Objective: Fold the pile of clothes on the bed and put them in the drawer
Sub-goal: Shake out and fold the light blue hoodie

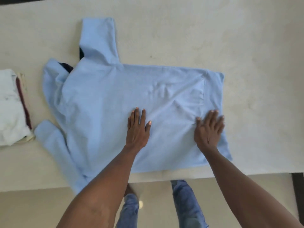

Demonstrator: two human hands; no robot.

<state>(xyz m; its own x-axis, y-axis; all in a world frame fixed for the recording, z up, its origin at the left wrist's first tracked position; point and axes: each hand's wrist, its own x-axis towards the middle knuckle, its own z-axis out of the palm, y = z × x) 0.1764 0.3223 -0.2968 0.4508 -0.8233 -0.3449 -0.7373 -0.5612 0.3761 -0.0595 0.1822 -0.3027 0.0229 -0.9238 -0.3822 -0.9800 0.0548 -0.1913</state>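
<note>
A light blue hooded sweatshirt (105, 99) lies spread flat on the cream bed (213, 38), hood to the left, hem to the right. One sleeve points toward the far side, the other hangs over the near edge. My left hand (137, 129) presses flat on the middle of the body with straight fingers. My right hand (209, 129) lies flat near the hem, fingers together. A dark garment (66, 65) shows from under the hood.
A stack of folded clothes (11, 106), white on top with maroon and cream layers, sits at the left edge of the bed. The near bed edge runs below the sweatshirt. My legs in blue jeans (185, 204) stand on the pale floor.
</note>
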